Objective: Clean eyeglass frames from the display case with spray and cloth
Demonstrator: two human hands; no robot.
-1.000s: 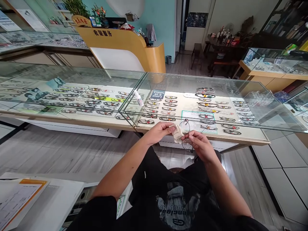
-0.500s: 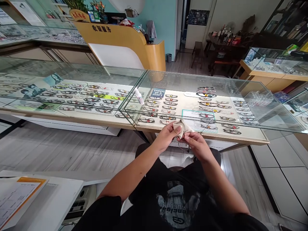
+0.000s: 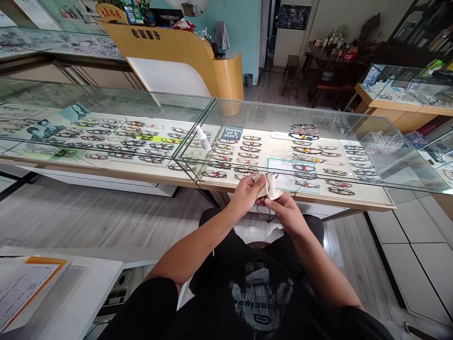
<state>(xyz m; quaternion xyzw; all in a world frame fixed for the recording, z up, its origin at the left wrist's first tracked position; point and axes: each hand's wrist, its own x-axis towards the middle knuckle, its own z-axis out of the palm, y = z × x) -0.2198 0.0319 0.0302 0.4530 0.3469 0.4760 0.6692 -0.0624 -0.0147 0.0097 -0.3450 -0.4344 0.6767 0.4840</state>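
My left hand [image 3: 247, 192] pinches a cream cloth [image 3: 272, 188] between thumb and fingers, just beyond my lap and near the front edge of the glass case. The cloth is folded over part of a pair of glasses [image 3: 264, 216], whose thin dark rim hangs below it. My right hand [image 3: 285, 211] grips the glasses from the right, thumb and fingers closed at the cloth's lower edge. The covered part of the glasses is hidden.
A glass display case [image 3: 339, 204] holding rows of eyeglasses runs across in front of me. On it stands a white spray bottle [image 3: 203, 138]. A white desk [image 3: 88, 283] with papers is at lower left; a wooden counter [image 3: 228, 80] stands beyond.
The cloth now covers the upper lens area that showed before. My right hand has shifted slightly left, and the hanging rim has swung left and up a little.
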